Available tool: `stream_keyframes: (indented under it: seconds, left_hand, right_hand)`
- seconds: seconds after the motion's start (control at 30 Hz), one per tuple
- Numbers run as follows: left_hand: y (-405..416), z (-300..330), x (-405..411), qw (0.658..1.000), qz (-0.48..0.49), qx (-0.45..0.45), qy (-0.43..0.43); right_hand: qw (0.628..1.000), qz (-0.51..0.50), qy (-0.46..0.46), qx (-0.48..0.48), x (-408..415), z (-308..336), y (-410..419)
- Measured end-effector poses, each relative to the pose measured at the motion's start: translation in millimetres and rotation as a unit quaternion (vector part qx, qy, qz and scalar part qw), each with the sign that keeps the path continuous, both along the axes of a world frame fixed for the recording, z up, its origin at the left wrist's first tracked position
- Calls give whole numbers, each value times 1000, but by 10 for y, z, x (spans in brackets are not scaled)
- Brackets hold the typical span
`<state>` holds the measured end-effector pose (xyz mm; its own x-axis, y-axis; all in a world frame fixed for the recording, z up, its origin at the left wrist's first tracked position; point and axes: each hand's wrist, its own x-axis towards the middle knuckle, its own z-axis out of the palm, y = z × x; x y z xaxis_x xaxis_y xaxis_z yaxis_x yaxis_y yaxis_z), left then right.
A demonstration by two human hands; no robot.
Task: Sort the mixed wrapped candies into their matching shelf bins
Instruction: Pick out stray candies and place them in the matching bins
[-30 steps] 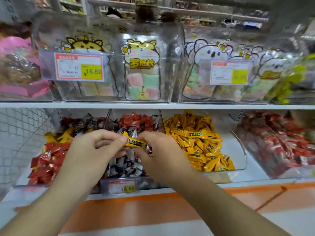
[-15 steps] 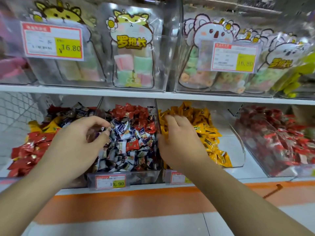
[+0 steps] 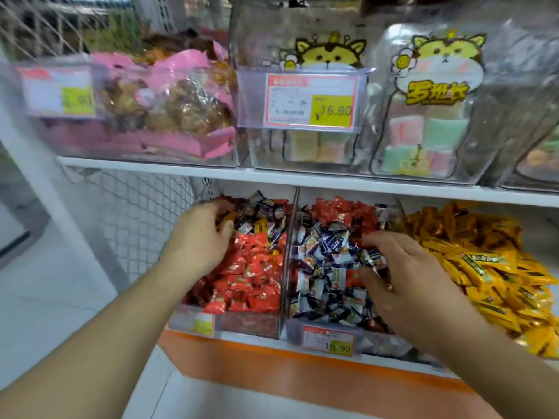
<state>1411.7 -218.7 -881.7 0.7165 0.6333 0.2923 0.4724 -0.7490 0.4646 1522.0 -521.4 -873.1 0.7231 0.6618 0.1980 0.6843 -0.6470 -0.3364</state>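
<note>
Three clear bins stand side by side on the lower shelf. The left bin (image 3: pixel 248 323) holds mostly red candies (image 3: pixel 251 276), with blue and yellow ones mixed in at the back. My left hand (image 3: pixel 199 240) reaches into its far left corner, and its fingers and thumb pinch an orange-brown wrapped candy (image 3: pixel 225 219). The middle bin (image 3: pixel 375 343) holds blue-and-white candies (image 3: pixel 326 261), with red ones (image 3: pixel 341 210) at the back. My right hand (image 3: pixel 405 279) hovers over this pile with fingers spread, fingertips touching the wrappers. The right bin is full of yellow candies (image 3: pixel 484 261).
An upper shelf (image 3: pixel 272 176) overhangs the bins and carries clear boxes of bagged sweets with price tags (image 3: pixel 310 101). A white wire mesh panel (image 3: pixel 136 213) closes the shelf's left end. An orange strip (image 3: pixel 302 367) runs below the bins.
My view has swung left. My left hand went deeper into the left bin's back corner. My right hand came off the yellow bin and now lies over the middle bin.
</note>
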Motion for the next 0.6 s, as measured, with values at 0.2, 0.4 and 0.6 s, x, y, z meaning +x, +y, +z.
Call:
stream_keyframes:
  seconds: [0.2,0.4,0.6]
  left_hand:
    - [45,-201,352,995,-88,2,45]
    - [110,-255,509,982,-92,54,157]
    - [38,-195,427,997,-69,-9,11]
  right_hand:
    - [1000,4,0,-10,14,-59,133]
    - [999,7,5,-34,34,-91,168]
    - [999,10,9,-39,35,-80,155]
